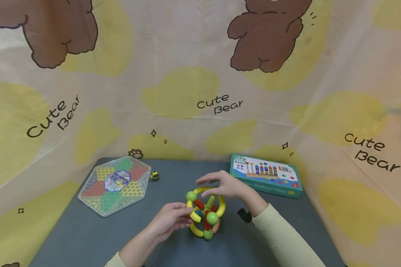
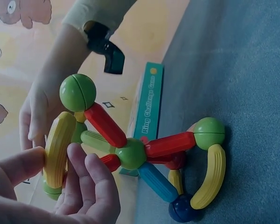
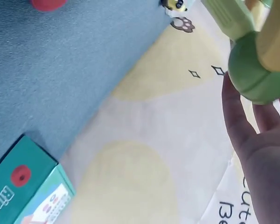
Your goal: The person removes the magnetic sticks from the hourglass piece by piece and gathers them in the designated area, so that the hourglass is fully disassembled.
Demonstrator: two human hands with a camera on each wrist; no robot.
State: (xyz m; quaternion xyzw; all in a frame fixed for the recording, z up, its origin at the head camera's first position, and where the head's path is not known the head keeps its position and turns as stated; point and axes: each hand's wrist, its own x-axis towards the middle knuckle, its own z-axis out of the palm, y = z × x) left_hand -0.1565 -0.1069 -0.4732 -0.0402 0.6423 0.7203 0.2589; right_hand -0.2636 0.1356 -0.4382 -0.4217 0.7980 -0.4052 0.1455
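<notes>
The ball-and-rod toy (image 1: 205, 215) stands on the grey table (image 1: 87, 237) between both hands; the left hand (image 1: 168, 220) pinches a yellow curved bar (image 2: 58, 149); the right hand (image 1: 225, 185) arches over its top, fingers loosely spread, touching a green ball (image 3: 254, 72).

one stick-and-ball toy (image 1: 205, 214), one board (image 1: 115, 184), one box (image 1: 266, 175)

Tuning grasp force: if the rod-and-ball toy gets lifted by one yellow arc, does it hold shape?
Probably not rigidly. The rod-and-ball toy is separate sticks meeting at balls, so joints may pop or swivel. It looks like light plastic. Standing on round balls, it could roll if pushed.
</notes>
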